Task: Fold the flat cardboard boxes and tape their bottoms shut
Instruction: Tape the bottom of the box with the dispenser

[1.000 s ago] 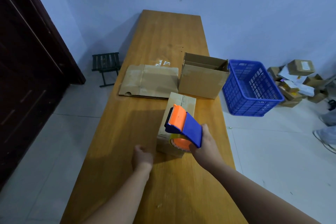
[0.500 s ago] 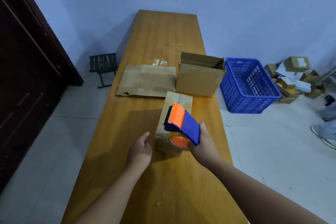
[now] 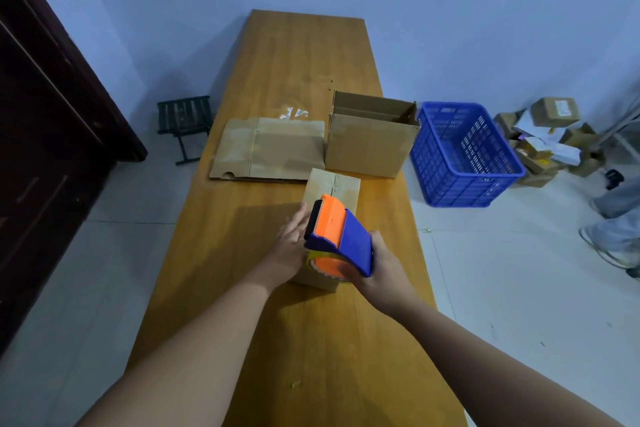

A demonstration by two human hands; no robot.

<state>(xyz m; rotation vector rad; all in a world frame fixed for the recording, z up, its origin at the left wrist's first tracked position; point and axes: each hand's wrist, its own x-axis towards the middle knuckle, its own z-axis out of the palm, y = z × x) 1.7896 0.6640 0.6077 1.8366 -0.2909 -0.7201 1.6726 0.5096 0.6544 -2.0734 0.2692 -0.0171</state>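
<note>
Small box: stood on tabletop.
Left hand: fingers straight, pressed flat against box side.
Right hand: gripped tape dispenser over box.

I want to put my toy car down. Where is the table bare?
The far end of the table, beyond the flat cardboard and open box, is bare. So is the near end, this side of the small box. The middle is crowded: left hand on that box, right hand holding the tape dispenser.
</note>
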